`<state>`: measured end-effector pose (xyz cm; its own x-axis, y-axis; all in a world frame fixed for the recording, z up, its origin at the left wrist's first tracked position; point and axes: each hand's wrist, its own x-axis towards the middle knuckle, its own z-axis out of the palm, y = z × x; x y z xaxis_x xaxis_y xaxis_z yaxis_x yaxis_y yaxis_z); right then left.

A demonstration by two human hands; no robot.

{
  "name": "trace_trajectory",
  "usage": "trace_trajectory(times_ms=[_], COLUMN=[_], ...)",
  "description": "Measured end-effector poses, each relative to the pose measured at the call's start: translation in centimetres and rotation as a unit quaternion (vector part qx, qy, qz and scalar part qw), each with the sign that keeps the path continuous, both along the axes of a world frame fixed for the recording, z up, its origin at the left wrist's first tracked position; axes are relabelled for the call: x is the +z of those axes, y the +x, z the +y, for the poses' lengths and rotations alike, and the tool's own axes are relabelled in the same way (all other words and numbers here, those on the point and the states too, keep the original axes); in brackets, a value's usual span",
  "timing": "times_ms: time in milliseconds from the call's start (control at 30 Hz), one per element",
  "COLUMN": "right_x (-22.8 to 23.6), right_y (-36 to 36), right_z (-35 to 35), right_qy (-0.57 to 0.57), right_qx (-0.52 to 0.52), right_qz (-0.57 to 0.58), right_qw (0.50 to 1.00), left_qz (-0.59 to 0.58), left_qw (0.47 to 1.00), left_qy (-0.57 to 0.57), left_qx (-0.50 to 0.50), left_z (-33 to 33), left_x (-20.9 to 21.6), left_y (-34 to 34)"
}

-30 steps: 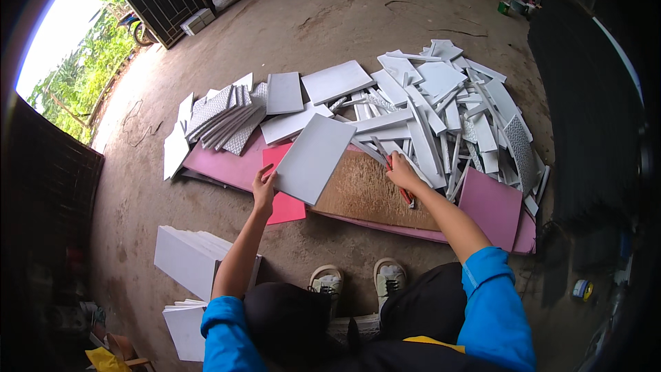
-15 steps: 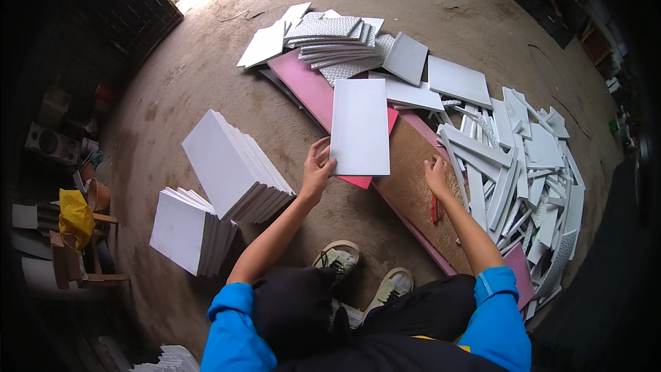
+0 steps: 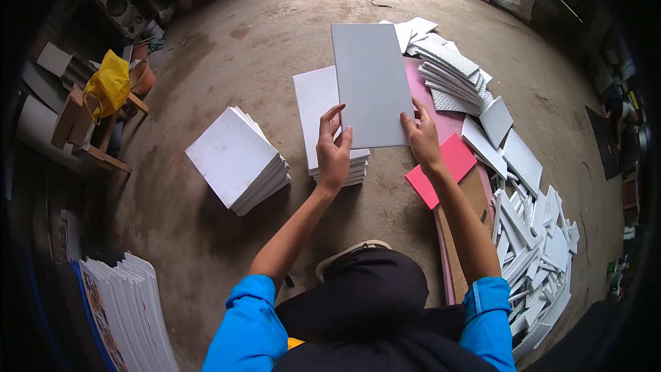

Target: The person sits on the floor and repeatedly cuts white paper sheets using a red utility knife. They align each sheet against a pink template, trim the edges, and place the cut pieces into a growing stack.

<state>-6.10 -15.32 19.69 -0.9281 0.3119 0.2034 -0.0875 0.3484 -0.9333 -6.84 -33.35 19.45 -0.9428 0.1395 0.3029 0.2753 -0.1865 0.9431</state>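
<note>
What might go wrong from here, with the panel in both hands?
The grey panel could tip, since the left hand and right hand hold it only near its lower end. It might knock the white stack that it partly hides. The uneven stack farther left might slide if bumped.

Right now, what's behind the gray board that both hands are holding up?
Behind the gray board, a stack of white boards peeks out at left and below, and a pink sheet shows past the right edge. Whatever lies directly behind the board is hidden.
</note>
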Motion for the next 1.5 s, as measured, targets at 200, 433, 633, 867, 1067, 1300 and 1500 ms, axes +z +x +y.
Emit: trace_trajectory(times_ms=[200, 433, 633, 867, 1067, 1300, 1500], right_x=[-3.3, -8.2, -7.7, -9.3, -9.7, -13.7, -20.5], right_y=[-2.6, -2.4, -1.9, -2.9, 1.2, 8.8, 12.1], right_z=[-8.4, -9.2, -9.4, -5.9, 4.1, 20.5, 28.2], right_qy=[0.097, 0.255, 0.242, 0.123, 0.151, 0.079, -0.078], right_qx=[-0.021, -0.083, -0.038, -0.020, -0.086, -0.187, -0.253], right_qz=[-0.109, -0.168, -0.266, -0.165, -0.133, -0.265, -0.270], right_qw=[0.989, 0.949, 0.933, 0.978, 0.976, 0.943, 0.926], left_qz=[-0.003, -0.074, -0.006, 0.108, 0.237, 0.066, -0.002], left_qw=[0.990, 0.981, 0.915, 0.751, 0.829, 0.885, 0.897], left_qy=[-0.089, -0.160, -0.383, -0.617, -0.504, -0.371, -0.366], left_qx=[0.108, 0.086, 0.127, 0.209, 0.049, -0.274, -0.248], left_z=[-6.6, -6.8, -5.6, -4.6, 3.3, 20.5, 33.6], left_x=[-4.7, -10.7, -8.8, -7.6, -3.7, -7.3, -18.6], left_y=[-0.8, -1.5, -0.7, -1.5, -0.7, -3.6, -9.5])
